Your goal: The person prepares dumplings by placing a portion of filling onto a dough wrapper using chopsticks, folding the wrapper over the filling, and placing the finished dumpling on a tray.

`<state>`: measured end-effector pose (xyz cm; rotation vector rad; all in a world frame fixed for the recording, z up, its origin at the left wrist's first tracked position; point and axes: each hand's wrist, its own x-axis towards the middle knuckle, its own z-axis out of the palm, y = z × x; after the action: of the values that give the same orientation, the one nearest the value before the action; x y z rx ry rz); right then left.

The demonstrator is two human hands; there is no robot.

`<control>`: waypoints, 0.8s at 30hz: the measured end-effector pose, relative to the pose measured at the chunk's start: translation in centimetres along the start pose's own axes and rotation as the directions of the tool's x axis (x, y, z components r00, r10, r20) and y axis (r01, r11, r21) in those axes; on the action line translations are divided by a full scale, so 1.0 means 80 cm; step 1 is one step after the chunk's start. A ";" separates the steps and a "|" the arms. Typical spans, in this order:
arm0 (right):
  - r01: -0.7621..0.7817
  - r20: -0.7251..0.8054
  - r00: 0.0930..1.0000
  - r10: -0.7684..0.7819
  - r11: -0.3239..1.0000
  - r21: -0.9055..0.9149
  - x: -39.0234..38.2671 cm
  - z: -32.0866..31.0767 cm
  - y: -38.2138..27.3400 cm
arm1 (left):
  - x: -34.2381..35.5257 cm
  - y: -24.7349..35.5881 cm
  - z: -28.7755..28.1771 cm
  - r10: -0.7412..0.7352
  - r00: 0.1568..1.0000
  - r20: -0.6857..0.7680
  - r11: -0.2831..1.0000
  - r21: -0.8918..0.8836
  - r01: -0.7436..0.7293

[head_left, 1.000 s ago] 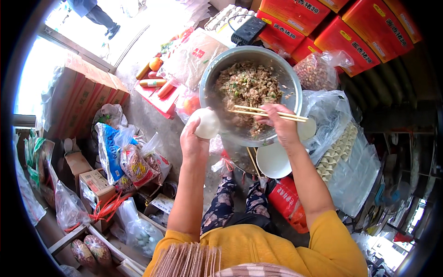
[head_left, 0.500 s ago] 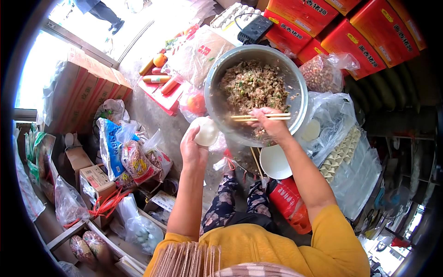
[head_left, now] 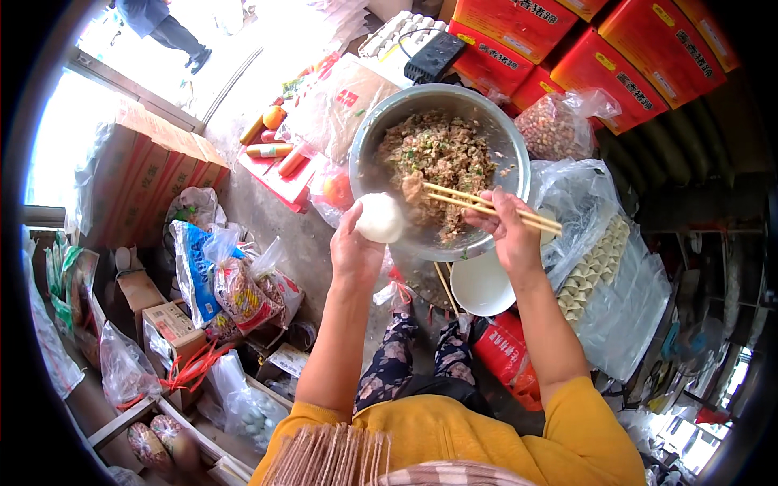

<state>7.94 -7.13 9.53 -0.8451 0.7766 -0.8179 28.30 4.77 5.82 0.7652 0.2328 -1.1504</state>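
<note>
My left hand (head_left: pixel 355 253) holds a round white wrapper (head_left: pixel 381 216) at the near-left rim of the wide metal bowl (head_left: pixel 361 150). Inside the bowl is a mound of chopped filling (head_left: pixel 438 150) flecked with green. My right hand (head_left: pixel 510 235) grips a pair of wooden chopsticks (head_left: pixel 466 200) over the bowl, a small clump of filling (head_left: pixel 412 189) at their tips, just above and right of the wrapper. A white bowl (head_left: pixel 478 292) sits below the metal one. To the right, rows of pale folded dumplings (head_left: pixel 590 275) lie among plastic sheeting.
Red boxes (head_left: pixel 515 24), a nut-filled bag (head_left: pixel 551 130) and an egg tray (head_left: pixel 389 32) crowd the back. Sausages (head_left: pixel 267 150) lie left of the bowl. Cartons (head_left: pixel 154 170) and bagged goods (head_left: pixel 239 287) fill the left. A person (head_left: pixel 174 36) stands in the bright doorway.
Compared with half a second ago, my right hand has moved rightward and the chopsticks now carry filling, raised toward the wrapper. My left hand has shifted slightly up and right with the wrapper.
</note>
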 end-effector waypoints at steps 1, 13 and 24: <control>0.074 0.017 0.997 -0.073 0.989 -0.127 -0.016 0.014 -0.007 | -0.001 -0.003 0.009 -0.004 1.000 0.002 1.000 0.001 0.004; 0.740 0.602 0.653 -0.459 0.219 -0.636 -0.084 0.024 0.003 | 0.002 -0.034 0.043 -0.037 0.999 0.029 0.998 -0.050 0.039; 0.608 0.431 0.782 -0.450 0.402 -0.684 -0.066 0.027 -0.005 | 0.007 -0.046 0.019 0.060 0.985 0.159 0.994 0.078 -0.073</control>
<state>7.14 -2.10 12.18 -2.0726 0.7001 -0.9262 25.00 2.64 5.07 0.7463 0.0280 -1.1560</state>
